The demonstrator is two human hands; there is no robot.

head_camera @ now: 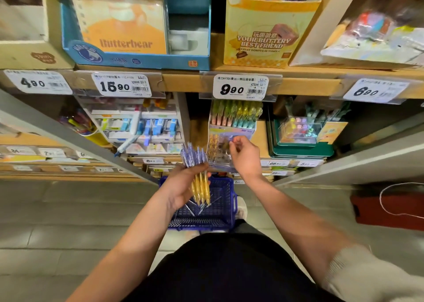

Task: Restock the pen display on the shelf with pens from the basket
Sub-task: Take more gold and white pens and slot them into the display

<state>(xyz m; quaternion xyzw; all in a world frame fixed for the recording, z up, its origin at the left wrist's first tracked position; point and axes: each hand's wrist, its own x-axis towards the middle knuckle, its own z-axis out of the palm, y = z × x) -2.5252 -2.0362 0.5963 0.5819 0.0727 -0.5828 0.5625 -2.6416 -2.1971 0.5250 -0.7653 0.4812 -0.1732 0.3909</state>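
Under curled fingers (200, 167) of the left hand (181, 187), a bundle of pens (201, 192)

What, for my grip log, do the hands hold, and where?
Left hand grips a pen bundle mid-barrel; right hand, at the pen display, cannot be told.

"Butterbear" on blue box (137, 58), "YOUR BUTTERY BEST FRIEND" on yellow box (263, 47), shelf tags (121, 85) 4.90, 15.90, 9.90, 6.90

place: stationery shop | evidence: price tags (240, 87) on shelf edge (183, 82); boxed pen displays (231, 127)
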